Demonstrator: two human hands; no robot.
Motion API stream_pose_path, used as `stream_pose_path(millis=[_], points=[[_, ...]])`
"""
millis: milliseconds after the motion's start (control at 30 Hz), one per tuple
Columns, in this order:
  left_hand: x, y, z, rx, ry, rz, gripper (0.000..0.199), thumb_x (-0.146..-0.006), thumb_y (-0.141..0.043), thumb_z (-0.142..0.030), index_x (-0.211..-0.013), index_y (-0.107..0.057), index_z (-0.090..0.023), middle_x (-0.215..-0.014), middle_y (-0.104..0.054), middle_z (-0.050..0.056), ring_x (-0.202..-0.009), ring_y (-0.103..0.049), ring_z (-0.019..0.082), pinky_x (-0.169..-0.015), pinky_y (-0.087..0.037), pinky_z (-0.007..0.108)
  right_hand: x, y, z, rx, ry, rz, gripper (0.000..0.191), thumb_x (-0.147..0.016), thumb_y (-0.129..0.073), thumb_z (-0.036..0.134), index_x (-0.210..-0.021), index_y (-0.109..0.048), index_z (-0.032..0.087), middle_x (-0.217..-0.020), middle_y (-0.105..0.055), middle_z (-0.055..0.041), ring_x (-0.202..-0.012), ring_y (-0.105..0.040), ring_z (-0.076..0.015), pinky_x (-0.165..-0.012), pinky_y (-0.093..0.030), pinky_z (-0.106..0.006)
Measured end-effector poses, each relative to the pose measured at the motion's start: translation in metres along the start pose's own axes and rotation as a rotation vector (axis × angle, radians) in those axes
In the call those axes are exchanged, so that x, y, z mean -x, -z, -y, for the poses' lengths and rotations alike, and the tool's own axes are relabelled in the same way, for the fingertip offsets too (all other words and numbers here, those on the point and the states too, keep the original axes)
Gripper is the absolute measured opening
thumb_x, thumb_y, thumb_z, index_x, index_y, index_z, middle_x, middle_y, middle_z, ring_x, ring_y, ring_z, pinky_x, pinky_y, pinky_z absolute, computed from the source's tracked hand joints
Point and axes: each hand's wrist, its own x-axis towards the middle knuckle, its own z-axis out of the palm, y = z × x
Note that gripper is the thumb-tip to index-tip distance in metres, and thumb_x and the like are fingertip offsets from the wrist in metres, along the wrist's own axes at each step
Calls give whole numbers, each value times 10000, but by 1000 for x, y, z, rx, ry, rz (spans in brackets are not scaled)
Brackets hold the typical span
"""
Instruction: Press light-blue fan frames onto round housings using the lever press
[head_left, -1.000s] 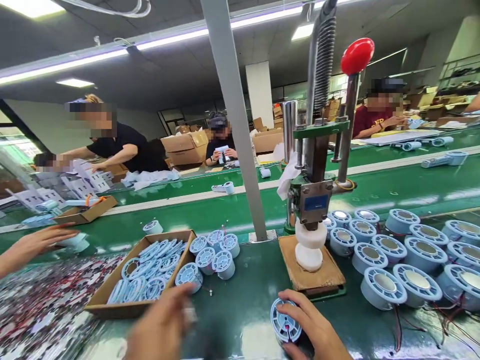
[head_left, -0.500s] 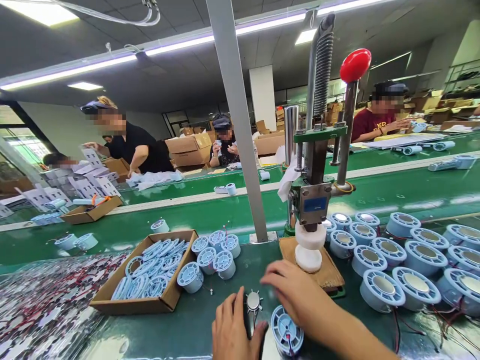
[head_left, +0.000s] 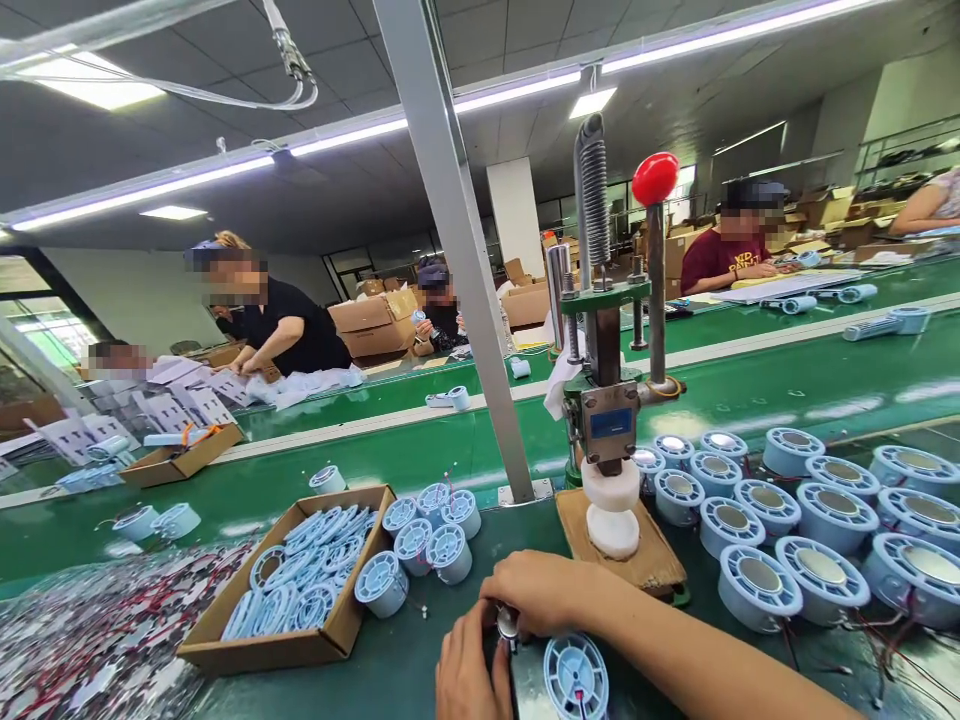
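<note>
My left hand [head_left: 471, 665] and my right hand [head_left: 534, 592] meet at the front middle of the bench. Between their fingers is a small round metal part [head_left: 508, 624], partly covered by them. The fingers of both hands are curled around this part. Under my right forearm, just right of the metal part, stands a light-blue round housing [head_left: 576, 676] with a spoked face and a small connector in its middle. Behind my right hand is the hand press [head_left: 611, 425], with white round pads and a red-knobbed lever.
A cardboard box [head_left: 274, 655] of blue rings stands left, beside several blue housings [head_left: 448, 552]. Many housings with metal discs [head_left: 761, 580] fill the right. Wired metal parts [head_left: 97, 620] lie at far left. A slanted post [head_left: 450, 220] rises behind. Other people sit or stand across the green belt.
My right hand has moved left and down to the metal part, meeting my left hand there. The fingers of both hands have closed in on it. The camera view has shifted slightly.
</note>
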Motion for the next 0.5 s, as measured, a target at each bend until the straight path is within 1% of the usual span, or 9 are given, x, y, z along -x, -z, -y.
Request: stream_pose_path(millis=[67, 133, 167, 233, 300, 333, 400, 500], points=[[-4, 2, -6, 118, 65, -16, 368, -851, -448, -340, -1153, -602, -197, -1085, -693, 114, -951, -676, 278, -863, -520, 435, 0, 6, 1, -26, -20, -33, 277, -767, -678, 148, -1044, -667, 142, -1007, -667, -89, -897, -636, -203, -680, -403, -234], [-6, 6, -13, 251, 163, -18, 402, -849, -472, -407, -1178, -576, -199, -1051, -709, 97, -899, -699, 253, -836, -538, 398, 5, 13, 6, -66, -34, -83, 324, -806, -626, 114, -1125, -650, 158, -1057, -651, -85, -955, -624, -195, -737, -418, -230], [-7, 9, -16, 333, 215, -7, 440, -839, -504, -458, -1188, -565, -196, -988, -724, 84, -837, -706, 243, -784, -549, 377, 10, 17, 10, -91, -42, -106, 361, -820, -604, 97, -1171, -634, 174, -1064, -646, -75, -975, -618, -189, -765, -422, -227], [-8, 15, -25, 538, 315, 18, 555, -777, -604, -570, -1171, -570, -181, -840, -730, 55, -696, -691, 216, -629, -547, 319, 21, 23, 18, -147, -67, -153, 399, -841, -587, 82, -1221, -611, 199, -1070, -636, -59, -1006, -607, -180, -812, -427, -224], [-9, 22, -36, 733, 400, 24, 625, -669, -718, -630, -1077, -619, -167, -782, -723, 48, -589, -646, 179, -515, -509, 268, 34, 27, 27, -196, -100, -195, 349, -858, -590, 96, -1188, -620, 206, -1094, -612, -49, -1021, -595, -167, -847, -430, -218], [-9, 25, -42, 807, 437, 12, 621, -620, -766, -628, -1015, -644, -163, -806, -730, 57, -581, -637, 166, -500, -505, 254, 40, 28, 32, -220, -110, -217, 308, -865, -591, 104, -1154, -628, 204, -1109, -599, -45, -1027, -588, -158, -861, -429, -213], [-10, 30, -54, 889, 484, -23, 583, -563, -829, -589, -931, -677, -163, -888, -747, 85, -641, -660, 174, -536, -530, 250, 49, 29, 38, -292, -120, -267, 268, -853, -601, 94, -1094, -630, 207, -1136, -580, -30, -1035, -574, -140, -882, -421, -200], [-10, 37, -70, 907, 477, -28, 587, -554, -846, -574, -958, -706, -172, -956, -756, 114, -801, -704, 235, -607, -571, 270, 58, 28, 46, -392, -174, -322, 270, -808, -649, 73, -1037, -626, 213, -1093, -601, -6, -995, -576, -137, -849, -416, -199]])
